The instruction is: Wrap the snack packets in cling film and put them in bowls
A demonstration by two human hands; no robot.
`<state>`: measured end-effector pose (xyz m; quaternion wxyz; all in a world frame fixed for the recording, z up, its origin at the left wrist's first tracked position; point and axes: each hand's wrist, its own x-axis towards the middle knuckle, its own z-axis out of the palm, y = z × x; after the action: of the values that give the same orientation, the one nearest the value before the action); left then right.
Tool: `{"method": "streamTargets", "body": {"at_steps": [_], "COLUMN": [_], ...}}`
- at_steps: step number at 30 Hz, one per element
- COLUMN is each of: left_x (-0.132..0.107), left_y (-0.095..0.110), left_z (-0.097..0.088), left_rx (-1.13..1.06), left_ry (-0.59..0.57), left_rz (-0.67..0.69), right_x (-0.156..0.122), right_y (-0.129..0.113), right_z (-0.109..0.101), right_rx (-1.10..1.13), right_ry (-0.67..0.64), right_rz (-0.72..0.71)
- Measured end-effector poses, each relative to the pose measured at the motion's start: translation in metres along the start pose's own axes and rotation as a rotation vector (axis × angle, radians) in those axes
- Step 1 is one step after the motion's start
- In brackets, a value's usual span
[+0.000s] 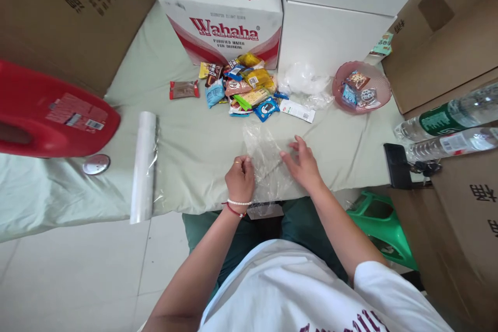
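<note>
A clear plastic bag lies spread between my hands at the table's front edge, its lower end hanging over my lap. My left hand pinches the bag's left side with fingers pressed together. On the other side, my right hand has its fingers apart, with the fingertips at the bag's right edge. Beyond the bag sits a heap of wrapped snacks in several colours. One brown snack with red ends lies apart to its left. Crumpled clear plastic rests to the right of the heap.
A roll of plastic bags, a round lid and a red jug are at left. On the right stand a pink bowl holding snacks, plastic bottles and a black phone. Cartons line the back.
</note>
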<state>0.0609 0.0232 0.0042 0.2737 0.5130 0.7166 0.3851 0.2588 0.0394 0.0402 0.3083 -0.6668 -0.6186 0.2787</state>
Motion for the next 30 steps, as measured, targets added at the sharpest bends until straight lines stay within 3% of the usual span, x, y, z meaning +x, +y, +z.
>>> {"method": "streamTargets", "body": {"at_steps": [4,8,10,12,14,16,18,20,22,26,30], "left_x": [0.013,0.042,0.050,0.049,0.041,0.032,0.030,0.035,0.043,0.054,0.054], "left_y": [0.002,-0.010,-0.015,-0.015,-0.010,-0.005,-0.006,-0.013,-0.025,-0.038,-0.034], "left_z": [-0.004,-0.019,-0.024,-0.024,-0.022,-0.022,-0.025,-0.031,-0.040,-0.050,-0.049], "left_rx": [-0.064,-0.045,-0.010,0.052,0.159,0.290,0.420,0.534,0.615,0.706,0.743], "left_ry": [0.017,0.132,0.243,0.404,0.491,0.363,0.115,-0.093,-0.214,-0.298,-0.328], "left_rz": [-0.013,-0.119,-0.129,-0.040,0.160,0.391,0.524,0.539,0.517,0.496,0.479], "right_x": [0.034,0.032,0.026,0.021,0.017,0.014,0.012,0.010,0.010,0.027,0.083], "right_y": [-0.002,0.006,0.011,0.012,0.011,0.011,0.016,0.026,0.037,0.042,0.001], "right_z": [0.032,0.031,0.025,0.021,0.021,0.023,0.021,0.013,-0.001,-0.027,-0.018], "right_rx": [-0.097,0.035,0.093,0.102,0.077,0.044,0.014,-0.019,-0.066,-0.268,-0.410], "right_ry": [-0.159,-0.003,0.081,0.113,0.110,0.091,0.089,0.094,0.076,0.113,0.058], "right_rz": [0.070,0.085,0.125,0.144,0.136,0.122,0.114,0.118,0.128,0.044,-0.213]}}
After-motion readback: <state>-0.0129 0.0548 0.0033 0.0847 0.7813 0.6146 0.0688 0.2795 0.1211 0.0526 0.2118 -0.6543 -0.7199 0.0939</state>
